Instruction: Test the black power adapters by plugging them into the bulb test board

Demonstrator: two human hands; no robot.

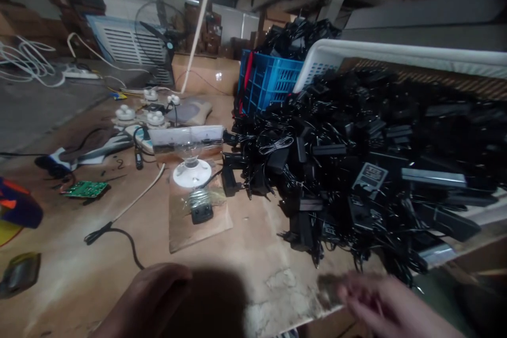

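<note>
My left hand (152, 296) is at the near edge of the wooden table, its fingers loosely bent and apart, with nothing visible in them. A dark cord end (134, 253) lies just beyond it. My right hand (382, 301) is at the lower right, smeared by motion, so its fingers and anything in them cannot be made out. It is nearest the front of a large heap of black power adapters (301, 232) with cords. Between and beyond the hands, a round white lamp holder (192, 173) with a clear bulb sits on a board (178, 232), beside a black socket (202, 213).
Behind the heap stand a blue crate (273, 76) and a white basket (317, 55), both filled with adapters. On the left lie a green circuit board (85, 189), a tape roll (21, 272) and cables. White lamp holders (125, 112) and a fan (168, 42) are farther back.
</note>
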